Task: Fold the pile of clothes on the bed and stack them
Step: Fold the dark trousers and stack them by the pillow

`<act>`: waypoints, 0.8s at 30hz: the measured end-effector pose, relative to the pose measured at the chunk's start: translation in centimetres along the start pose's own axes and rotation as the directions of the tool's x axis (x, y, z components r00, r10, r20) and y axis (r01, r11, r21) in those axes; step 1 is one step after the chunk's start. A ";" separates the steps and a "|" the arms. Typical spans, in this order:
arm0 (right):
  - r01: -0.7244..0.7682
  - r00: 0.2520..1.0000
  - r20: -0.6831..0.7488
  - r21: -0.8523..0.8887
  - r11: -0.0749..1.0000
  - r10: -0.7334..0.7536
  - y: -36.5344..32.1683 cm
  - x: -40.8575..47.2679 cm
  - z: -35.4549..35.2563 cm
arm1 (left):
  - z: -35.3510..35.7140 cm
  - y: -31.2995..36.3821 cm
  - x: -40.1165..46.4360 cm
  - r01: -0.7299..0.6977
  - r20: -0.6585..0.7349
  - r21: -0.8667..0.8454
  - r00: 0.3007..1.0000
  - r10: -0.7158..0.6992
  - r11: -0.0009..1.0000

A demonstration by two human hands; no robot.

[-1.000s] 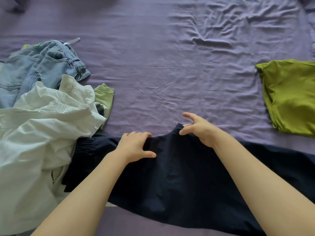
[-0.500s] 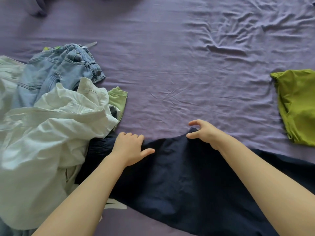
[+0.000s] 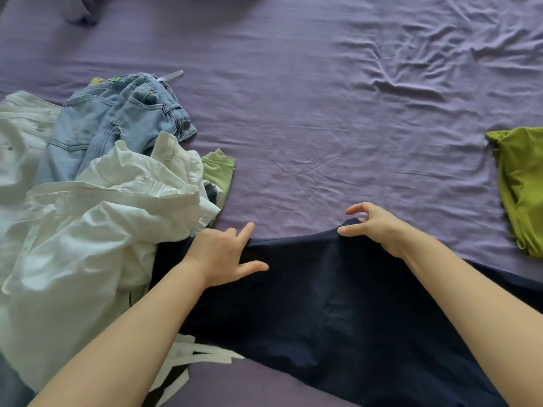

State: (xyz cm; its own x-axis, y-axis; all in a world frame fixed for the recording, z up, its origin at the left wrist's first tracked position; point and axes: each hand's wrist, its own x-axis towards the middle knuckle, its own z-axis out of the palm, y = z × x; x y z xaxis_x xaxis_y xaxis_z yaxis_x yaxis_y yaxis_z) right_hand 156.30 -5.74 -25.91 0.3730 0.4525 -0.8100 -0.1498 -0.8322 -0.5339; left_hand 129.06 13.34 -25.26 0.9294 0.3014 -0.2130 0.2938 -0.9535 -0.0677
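Observation:
A dark navy garment (image 3: 323, 312) lies spread across the near part of the purple bed (image 3: 293, 113). My left hand (image 3: 220, 254) rests on its far edge at the left, fingers curled over the edge with the index finger and thumb out. My right hand (image 3: 373, 227) pinches the same edge at a raised corner further right. At the left sits the unfolded pile: a white garment (image 3: 88, 236), light blue jeans (image 3: 117, 121) and a pale green piece (image 3: 220, 171). A folded olive-green garment (image 3: 520, 186) lies at the right edge.
White strips of fabric (image 3: 191, 356) poke out under the navy garment near my left forearm. The wrinkled sheet stretches bare between the pile and the olive-green garment. A purple pillow corner (image 3: 79, 10) shows at the top left.
The view has shifted, so the pile shows more and the olive-green garment sits further right. Both hands keep hold of the navy garment's far edge, which now lies straighter between them.

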 end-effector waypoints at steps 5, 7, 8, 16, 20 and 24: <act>0.138 0.973 -0.160 -0.186 0.973 -0.168 -0.1 1.0 0.8 | 0.7 -1.0 0.8 -0.007 0.116 -0.040 0.993 0.011 0.999; 0.216 0.953 -0.131 -0.340 0.915 -0.273 0.4 1.0 0.6 | 1.3 -1.2 0.7 -0.003 0.125 -0.046 0.992 0.009 0.999; 0.234 0.952 -0.088 -0.403 0.885 -0.292 0.7 0.8 0.1 | 1.6 -1.2 0.7 -0.004 0.122 -0.043 0.993 0.010 0.999; 0.074 0.993 -0.014 -0.686 0.724 -0.115 7.5 -3.2 -8.5 | -0.1 4.4 3.5 0.181 0.171 -0.161 0.973 -0.153 0.970; -0.006 0.985 -0.126 -0.709 0.705 -0.118 11.7 -4.7 -11.0 | -1.7 13.3 6.9 0.045 0.035 -0.349 0.999 -0.035 0.936; -0.091 0.957 -0.252 -0.732 0.675 -0.143 14.9 -5.9 -13.4 | -1.8 21.7 8.0 -0.093 0.063 -0.366 0.990 0.124 0.926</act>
State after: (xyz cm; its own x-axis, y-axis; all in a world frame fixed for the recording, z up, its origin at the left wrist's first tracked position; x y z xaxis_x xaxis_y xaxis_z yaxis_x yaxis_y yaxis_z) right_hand 164.09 -25.11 -25.80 0.6090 0.4717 -0.6377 0.5351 -0.8378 -0.1088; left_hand 143.24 -4.94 -26.72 0.9427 0.1799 -0.2811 0.2676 -0.9108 0.3143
